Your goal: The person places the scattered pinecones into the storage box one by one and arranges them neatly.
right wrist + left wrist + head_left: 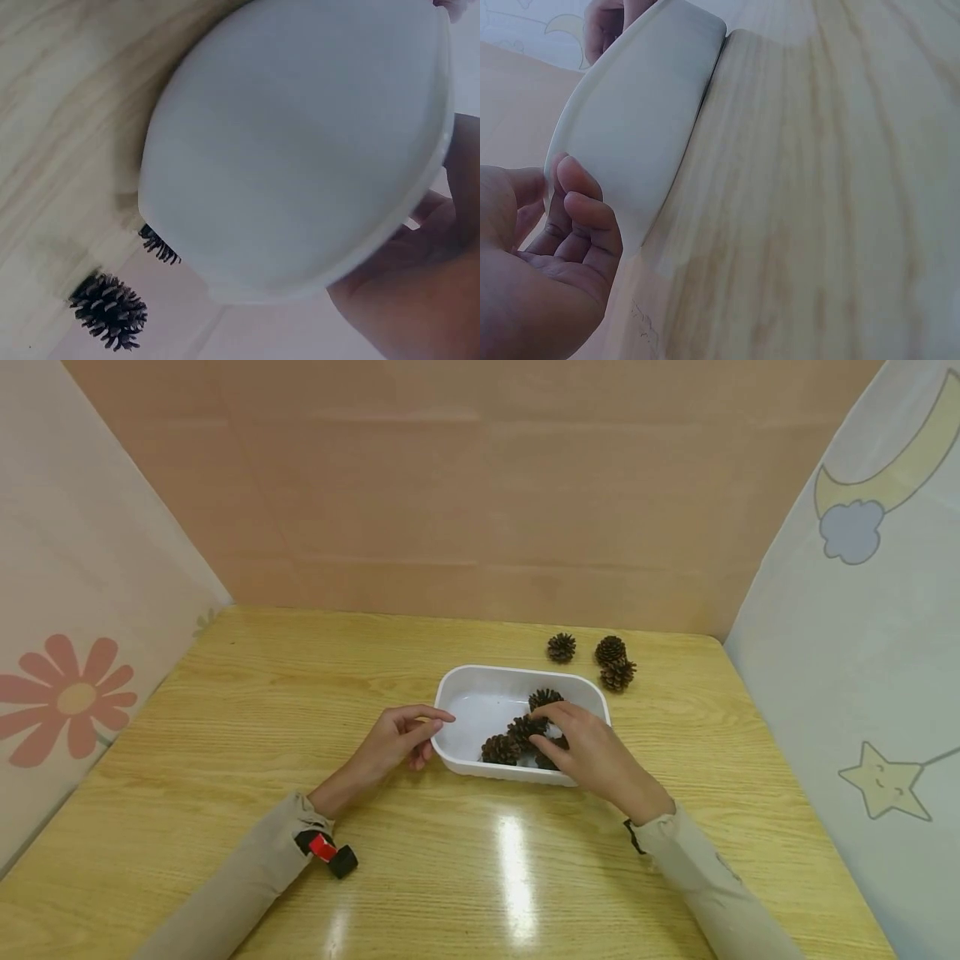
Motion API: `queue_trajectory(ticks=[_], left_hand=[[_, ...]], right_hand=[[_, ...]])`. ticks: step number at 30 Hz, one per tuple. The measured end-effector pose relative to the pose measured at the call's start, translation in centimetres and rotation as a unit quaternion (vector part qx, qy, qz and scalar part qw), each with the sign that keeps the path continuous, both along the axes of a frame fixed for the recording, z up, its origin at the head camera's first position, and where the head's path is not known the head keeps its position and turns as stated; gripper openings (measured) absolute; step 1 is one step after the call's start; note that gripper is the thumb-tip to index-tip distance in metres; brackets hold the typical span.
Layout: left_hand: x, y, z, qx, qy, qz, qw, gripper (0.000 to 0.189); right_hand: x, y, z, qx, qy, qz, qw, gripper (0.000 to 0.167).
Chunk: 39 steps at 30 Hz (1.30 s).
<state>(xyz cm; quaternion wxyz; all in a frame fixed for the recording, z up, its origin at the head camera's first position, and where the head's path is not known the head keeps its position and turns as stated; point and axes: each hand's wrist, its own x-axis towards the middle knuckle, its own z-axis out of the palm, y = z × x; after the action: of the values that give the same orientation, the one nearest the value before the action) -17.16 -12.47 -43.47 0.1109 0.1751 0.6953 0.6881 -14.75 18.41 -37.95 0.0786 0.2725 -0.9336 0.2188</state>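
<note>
A white oblong tub (468,672) stands on the table with several brown pine cones in its right part. At its left end, my left hand (393,739) holds the rim between thumb and fingers; the left wrist view shows curled fingers against the outer wall. My right hand (588,747) reaches over the tub's right side and pinches a pine cone (527,732) between thumb and forefinger. Beside that cone lie another pine cone (499,749) and one near the back wall (545,697). A further cone is partly hidden under the right hand. In the right wrist view the tub's wall hides the fingertips.
Behind the tub, a single pine cone (561,647) lies on the wooden table (337,668). To its right are two touching pine cones, one farther back (611,650) and one nearer (618,675). Printed cloth screens (480,485) border the back and sides.
</note>
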Motion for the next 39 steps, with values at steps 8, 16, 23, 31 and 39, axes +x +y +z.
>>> queue_trajectory(ticks=[8, 16, 23, 31, 39], left_hand=[[0.0, 0.1, -0.1, -0.003, 0.003, -0.002, 1.0, 0.026], [0.0, -0.1, -0.2, -0.001, 0.008, -0.01, 0.9999, 0.026], [0.0, 0.2, -0.3, 0.004, 0.003, -0.006, 1.0, 0.026], [-0.1, 0.4, -0.2, 0.008, -0.004, -0.006, 0.9999, 0.026], [0.0, 0.4, -0.2, 0.011, -0.011, -0.005, 0.9999, 0.026]], right_hand=[[-0.9, 1.5, 1.3, -0.013, 0.045, -0.001, 0.9989, 0.031], [-2.8, 4.0, 2.6, -0.025, 0.057, -0.039, 0.9973, 0.026], [-4.2, 6.4, 3.8, -0.031, 0.08, -0.069, 0.9939, 0.024], [-5.8, 8.1, 3.7, -0.034, 0.08, -0.098, 0.9914, 0.028], [-7.2, 8.7, 3.2, -0.044, 0.021, -0.129, 0.9904, 0.036]])
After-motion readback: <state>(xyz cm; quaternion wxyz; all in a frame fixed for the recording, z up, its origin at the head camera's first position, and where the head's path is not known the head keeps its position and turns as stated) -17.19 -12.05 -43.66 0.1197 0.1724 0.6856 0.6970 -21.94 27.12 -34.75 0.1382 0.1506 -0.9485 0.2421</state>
